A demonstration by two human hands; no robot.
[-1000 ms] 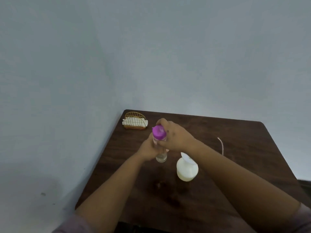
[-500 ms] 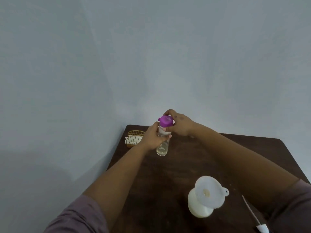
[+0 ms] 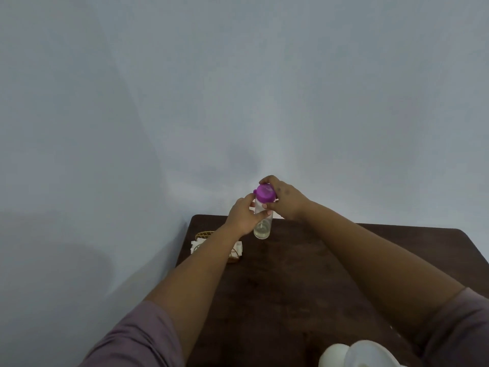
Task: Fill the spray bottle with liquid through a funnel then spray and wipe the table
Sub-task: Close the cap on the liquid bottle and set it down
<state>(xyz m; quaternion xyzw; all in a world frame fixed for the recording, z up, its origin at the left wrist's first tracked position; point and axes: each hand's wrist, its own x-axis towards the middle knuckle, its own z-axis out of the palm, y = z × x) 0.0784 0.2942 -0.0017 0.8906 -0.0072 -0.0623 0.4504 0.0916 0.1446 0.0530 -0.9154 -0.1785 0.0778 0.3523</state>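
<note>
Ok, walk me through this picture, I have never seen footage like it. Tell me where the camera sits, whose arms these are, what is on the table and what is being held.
There is no machine here. A person wears one wide-angle camera on the head, looking forward and down, so both arms reach into the picture from below.

The left hand grips the body of a clear spray bottle that has some liquid at its bottom. The right hand is wrapped around its purple cap; whether it is tightening or loosening cannot be told.

On the dark wooden table, near the far left corner, stands a small wire holder with white napkins, partly hidden by the left forearm. At the bottom edge a white container with a white funnel on it is just in view.
</note>
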